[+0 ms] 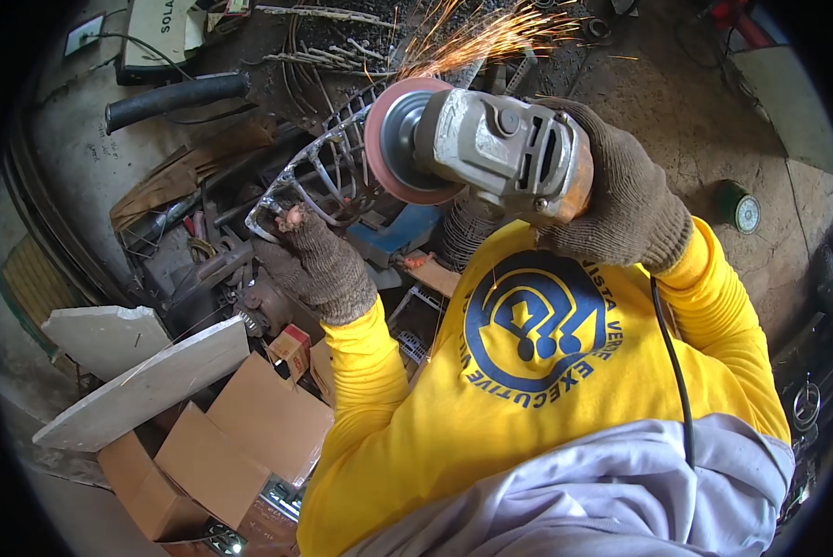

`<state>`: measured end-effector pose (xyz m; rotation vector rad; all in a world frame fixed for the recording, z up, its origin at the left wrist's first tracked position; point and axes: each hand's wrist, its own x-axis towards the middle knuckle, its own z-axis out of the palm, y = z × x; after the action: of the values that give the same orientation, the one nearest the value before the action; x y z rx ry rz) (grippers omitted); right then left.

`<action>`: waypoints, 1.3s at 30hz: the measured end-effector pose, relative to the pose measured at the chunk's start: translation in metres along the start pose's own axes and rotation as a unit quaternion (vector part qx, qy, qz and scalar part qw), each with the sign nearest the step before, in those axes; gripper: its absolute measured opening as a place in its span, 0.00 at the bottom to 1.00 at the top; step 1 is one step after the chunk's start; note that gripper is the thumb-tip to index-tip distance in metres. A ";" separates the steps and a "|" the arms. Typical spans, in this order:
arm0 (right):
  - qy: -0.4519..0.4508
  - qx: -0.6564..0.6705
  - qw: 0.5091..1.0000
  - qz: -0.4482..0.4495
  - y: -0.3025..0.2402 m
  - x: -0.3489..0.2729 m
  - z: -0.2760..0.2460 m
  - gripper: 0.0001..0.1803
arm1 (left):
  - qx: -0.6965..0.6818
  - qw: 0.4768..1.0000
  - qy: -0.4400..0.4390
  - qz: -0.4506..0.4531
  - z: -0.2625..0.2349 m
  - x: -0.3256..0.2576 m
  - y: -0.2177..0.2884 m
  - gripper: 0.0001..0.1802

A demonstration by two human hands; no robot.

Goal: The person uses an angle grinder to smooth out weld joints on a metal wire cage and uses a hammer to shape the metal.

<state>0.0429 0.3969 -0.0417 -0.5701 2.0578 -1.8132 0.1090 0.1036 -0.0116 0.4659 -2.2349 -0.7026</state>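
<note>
In a brown knitted glove, my right hand [616, 186] is wrapped round the body of an angle grinder [500, 148]. Its reddish abrasive disc [393, 139] meets a welded metal frame [319, 158], and orange sparks [500, 37] spray away to the upper right. My left hand [314, 265], gloved alike with a bare fingertip showing, grips the near left end of that frame. The frame is made of bent bars with short cross rods; its far end is partly behind the disc. A black cord [674, 362] runs from the grinder down over my yellow sleeve side.
Open cardboard boxes [240, 436] and pale broken boards [143, 381] lie at the lower left. A black pipe [177, 100] sits at the upper left. Scrap rods [328, 56] litter the far floor. A blue metal piece [396, 232] is under the frame; a green can [738, 208] stands right.
</note>
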 end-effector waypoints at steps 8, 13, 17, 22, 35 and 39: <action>-0.022 -0.006 1.000 0.013 -0.002 -0.003 0.000 0.49 | 0.049 0.999 0.002 -0.025 -0.005 -0.003 -0.005 0.30; -0.027 -0.043 0.999 0.000 -0.007 -0.003 0.001 0.49 | -0.020 1.000 0.006 -0.009 -0.001 -0.001 -0.002 0.25; -0.002 -0.015 1.000 -0.014 -0.004 0.001 0.001 0.48 | 0.035 0.999 0.000 -0.004 -0.004 -0.003 -0.005 0.26; -0.014 -0.021 1.000 -0.003 0.001 0.000 -0.003 0.49 | -0.004 1.000 -0.020 -0.021 -0.003 0.000 -0.002 0.27; -0.013 -0.037 0.999 -0.007 -0.003 -0.004 -0.002 0.50 | -0.002 1.000 0.003 -0.022 -0.003 0.001 -0.003 0.30; -0.022 -0.016 0.999 0.039 -0.003 -0.005 -0.001 0.49 | -0.012 0.999 0.006 -0.042 -0.004 0.002 -0.005 0.30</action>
<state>0.0469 0.4004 -0.0389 -0.5276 2.0543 -1.7108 0.1111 0.0975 -0.0118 0.5535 -2.2033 -0.7665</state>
